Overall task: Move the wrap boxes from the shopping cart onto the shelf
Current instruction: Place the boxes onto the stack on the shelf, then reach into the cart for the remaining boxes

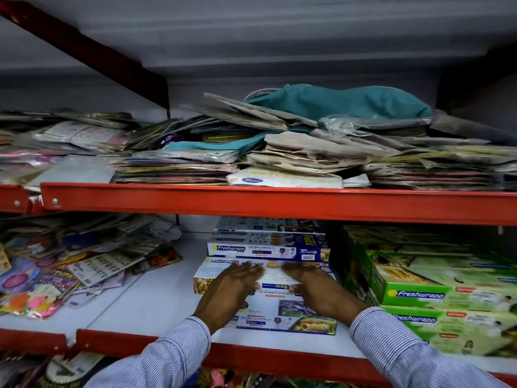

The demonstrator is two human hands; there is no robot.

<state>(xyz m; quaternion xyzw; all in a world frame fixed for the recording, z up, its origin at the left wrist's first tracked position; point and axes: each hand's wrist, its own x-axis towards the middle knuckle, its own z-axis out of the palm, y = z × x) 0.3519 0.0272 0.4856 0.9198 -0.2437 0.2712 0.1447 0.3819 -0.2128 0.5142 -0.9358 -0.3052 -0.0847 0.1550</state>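
Blue and white Freshwrapp wrap boxes lie on the white middle shelf, between the red rails. More of the same boxes are stacked behind them. My left hand lies flat on the front boxes, fingers spread. My right hand rests flat on them too, just to the right. Neither hand grips a box. The shopping cart is out of view.
Green Freshwrapp boxes are stacked close on the right. Loose colourful packets cover the shelf's left part. The upper shelf, behind a red rail, holds piles of flat packets and a teal bag.
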